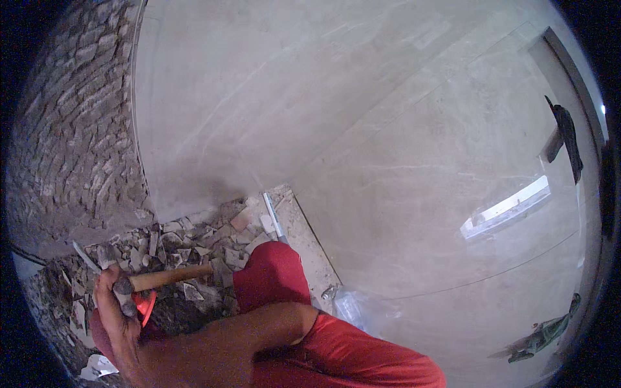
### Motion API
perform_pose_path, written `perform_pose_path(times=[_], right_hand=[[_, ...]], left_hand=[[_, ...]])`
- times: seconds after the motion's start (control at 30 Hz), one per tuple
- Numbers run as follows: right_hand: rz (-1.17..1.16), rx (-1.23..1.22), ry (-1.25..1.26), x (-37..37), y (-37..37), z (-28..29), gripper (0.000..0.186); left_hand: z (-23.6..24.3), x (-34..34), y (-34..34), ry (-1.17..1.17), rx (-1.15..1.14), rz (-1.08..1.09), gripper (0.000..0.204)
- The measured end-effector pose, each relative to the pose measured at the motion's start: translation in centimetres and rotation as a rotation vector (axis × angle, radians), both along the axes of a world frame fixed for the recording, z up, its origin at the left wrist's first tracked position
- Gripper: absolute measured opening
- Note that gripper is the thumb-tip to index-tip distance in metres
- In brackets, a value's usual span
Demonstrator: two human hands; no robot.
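Note:
My right arm crosses from the lower right, its red sleeve [369, 349] pushed up to the elbow. At the left, my right hand [114, 307] is closed around one end of a hammer with a wooden handle [171, 278]. The handle points right over the rubble, and its head is hard to make out against the debris. A thin pale blade, like a chisel [87, 257], sticks out beside the fingers toward the rough wall. Something bright orange [145, 306] shows below the handle, partly covered. No second hand can be made out.
Broken tile pieces [184, 242] lie along the foot of the chipped, ridged wall [77, 129]. Smooth grey slabs [272, 97] fill the upper middle and right. My red-clad knee [272, 271] stands beside a white strip [274, 216] and a clear plastic bag [350, 309]. Dark objects [566, 139] lie far right.

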State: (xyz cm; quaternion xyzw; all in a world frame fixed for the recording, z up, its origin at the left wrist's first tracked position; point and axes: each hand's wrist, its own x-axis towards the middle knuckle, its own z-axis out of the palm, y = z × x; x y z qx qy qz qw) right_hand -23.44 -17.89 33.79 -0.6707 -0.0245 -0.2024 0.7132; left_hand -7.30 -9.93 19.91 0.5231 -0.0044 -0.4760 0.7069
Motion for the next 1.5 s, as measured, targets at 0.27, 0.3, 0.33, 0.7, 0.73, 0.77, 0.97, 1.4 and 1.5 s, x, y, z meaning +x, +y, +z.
perform_pose_path(times=[0.27, 0.3, 0.33, 0.7, 0.73, 0.77, 0.97, 1.4, 1.5], right_hand=[[0.026, 0.032, -0.035, -0.4, -0.4, 0.5, 0.028], [0.037, 0.033, -0.038, -0.4, -0.5, 0.5, 0.028], [0.044, 0.032, -0.038, -0.5, -0.5, 0.5, 0.028], [0.203, 0.155, 0.052, -1.5, -1.7, 3.2, 0.028], [0.241, 0.171, 0.077, -1.6, -1.8, 3.4, 0.028], [0.276, 0.194, 0.081, -1.1, -1.7, 3.4, 0.028], [0.069, 0.454, -0.762, 1.3, 3.4, 4.7, 0.035], [0.012, 0.844, -0.765, -0.5, 6.7, 6.4, 0.043], [-0.012, 0.836, -0.742, -0.8, 6.7, 6.1, 0.044]], left_hand=[[2.2, 0.1, -0.1, -0.070, 0.038, -0.020, 0.019], [2.3, 0.1, -0.1, -0.064, 0.060, -0.016, 0.019], [2.3, 0.0, -0.1, -0.057, 0.081, -0.012, 0.019], [5.0, -0.6, 0.3, -0.097, 0.166, -0.037, 0.019], [4.9, -0.6, 0.2, -0.120, 0.157, -0.047, 0.019], [4.6, -0.6, -0.2, -0.139, 0.151, -0.058, 0.019], [2.2, 0.3, -1.3, -0.016, -0.064, -0.079, 0.015], [1.9, 0.3, -1.3, 0.044, -0.005, -0.057, 0.012], [1.9, 0.5, -1.3, 0.040, -0.047, -0.102, 0.013]])
